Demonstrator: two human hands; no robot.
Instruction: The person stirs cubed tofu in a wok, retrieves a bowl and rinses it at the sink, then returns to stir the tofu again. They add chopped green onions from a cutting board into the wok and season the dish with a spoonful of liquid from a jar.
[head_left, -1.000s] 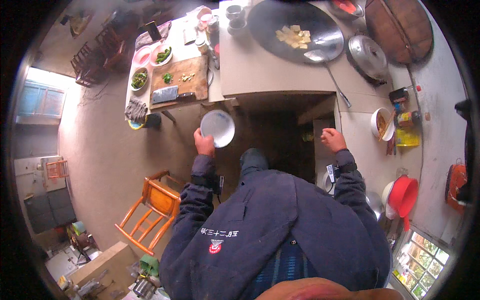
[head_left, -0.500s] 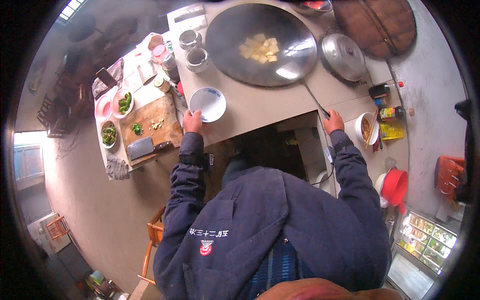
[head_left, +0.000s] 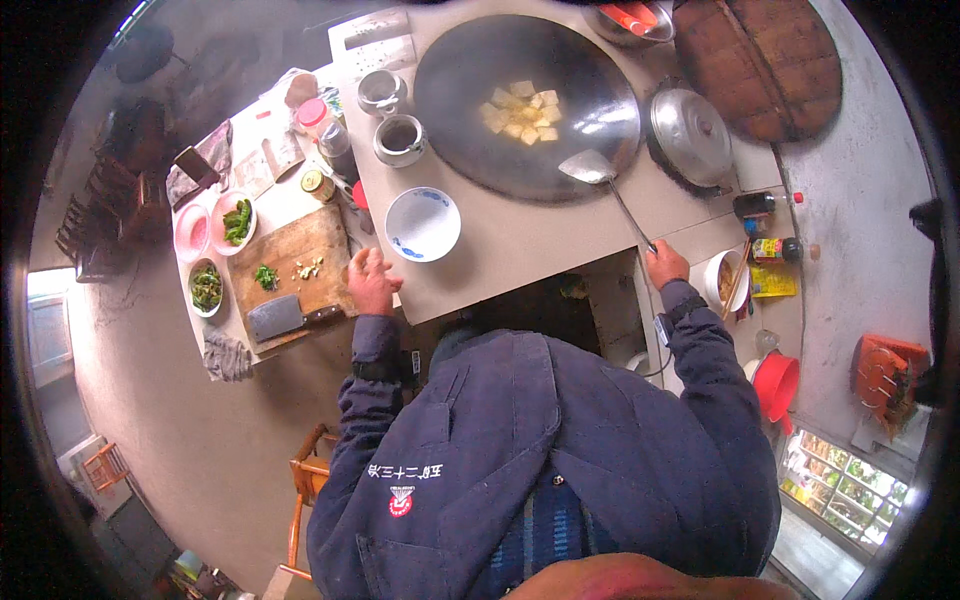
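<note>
My right hand (head_left: 667,264) is closed round the handle of a wok spatula (head_left: 588,167). Its broad metal blade is at the near right rim of a large dark wok (head_left: 460,120). Pale yellowish cut pieces, perhaps tofu (head_left: 524,112), lie clustered in the middle of the wok. My left hand (head_left: 374,283) has its fingers apart and holds nothing. It hovers between a white bowl with blue marks (head_left: 424,222), which stands on the counter, and a wooden cutting board (head_left: 335,235). On the board are a cleaver (head_left: 276,318), chopped greens (head_left: 265,278) and small pale pieces (head_left: 309,268).
Two metal pots (head_left: 399,140) stand left of the wok, a domed lid (head_left: 692,138) right of it. Bowls of green vegetables (head_left: 237,222) sit beyond the board. A bowl with chopsticks (head_left: 714,280) and bottles (head_left: 757,206) are beside my right hand.
My left hand has let go of the white bowl and drawn back from it. My right hand has pulled the spatula's blade toward the wok's near rim. The view has shifted slightly.
</note>
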